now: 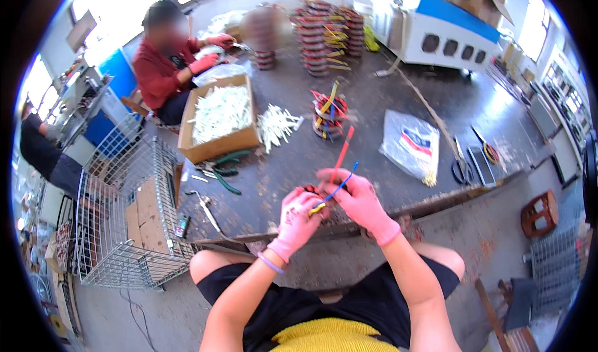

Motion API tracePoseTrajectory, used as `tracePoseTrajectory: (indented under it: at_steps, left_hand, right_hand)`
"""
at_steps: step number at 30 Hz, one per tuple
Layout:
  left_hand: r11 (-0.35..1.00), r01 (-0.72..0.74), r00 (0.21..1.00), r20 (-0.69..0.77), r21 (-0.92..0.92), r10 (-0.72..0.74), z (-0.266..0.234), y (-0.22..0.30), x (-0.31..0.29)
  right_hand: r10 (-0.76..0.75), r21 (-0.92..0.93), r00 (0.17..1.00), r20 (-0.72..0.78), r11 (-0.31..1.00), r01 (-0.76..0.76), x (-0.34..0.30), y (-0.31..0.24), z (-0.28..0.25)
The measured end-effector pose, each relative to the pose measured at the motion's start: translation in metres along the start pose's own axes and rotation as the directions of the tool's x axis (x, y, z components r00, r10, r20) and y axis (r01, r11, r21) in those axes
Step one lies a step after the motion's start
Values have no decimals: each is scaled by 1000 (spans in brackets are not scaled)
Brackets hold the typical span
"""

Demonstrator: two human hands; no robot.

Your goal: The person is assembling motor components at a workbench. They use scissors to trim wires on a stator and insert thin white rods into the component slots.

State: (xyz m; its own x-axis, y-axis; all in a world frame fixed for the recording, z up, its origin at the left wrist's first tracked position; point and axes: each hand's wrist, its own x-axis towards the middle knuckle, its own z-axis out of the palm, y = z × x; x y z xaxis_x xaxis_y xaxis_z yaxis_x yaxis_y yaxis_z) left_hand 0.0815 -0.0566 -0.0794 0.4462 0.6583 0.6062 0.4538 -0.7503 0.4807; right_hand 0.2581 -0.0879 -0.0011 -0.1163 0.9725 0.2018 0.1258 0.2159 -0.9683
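Dark tabletop (274, 165) is spreading ahead of you in a workroom, and your gloved hands are hovering over its front edge. Your left hand (296, 221) is gripping a bundle of wires (309, 189), its fingers clamped around it, a yellow wire (316, 209) poking out. Your right fingers seem to be pinching a blue wire (350, 173); a red wire (344, 146) is rising behind. Gripping the bundle firmly and guiding wires singly is probably serving you best. Green-handled pliers (228, 184) are lying left, a plastic bag (392, 137) and scissors (461, 170) right; between them, tabletop is stretching toward a wire coil (327, 125).
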Motion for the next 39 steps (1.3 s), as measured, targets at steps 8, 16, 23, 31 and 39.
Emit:
tracePoseTrajectory:
  at_steps: [8,16,23,31,39]
  left_hand:
    - [996,84,993,88,1,-83,7,-5,-11]
    - [981,36,982,188,-188,0,-18,-12,-8]
    - [969,105,988,132,-222,-77,-7,-9,-11]
    - [908,187,982,62,-376,-176,-12,-14,-18]
    - [852,159,987,53,-499,-154,-4,-12,-11]
  right_hand:
    - [97,123,994,52,987,-102,-6,-11,0]
    - [141,139,983,116,978,-157,2,-12,-15]
    - [250,31,963,101,967,-254,29,28,-26]
    - [67,-400,982,175,916,9,205,5,54]
    - [145,-940,963,225,293,176,381,72,158]
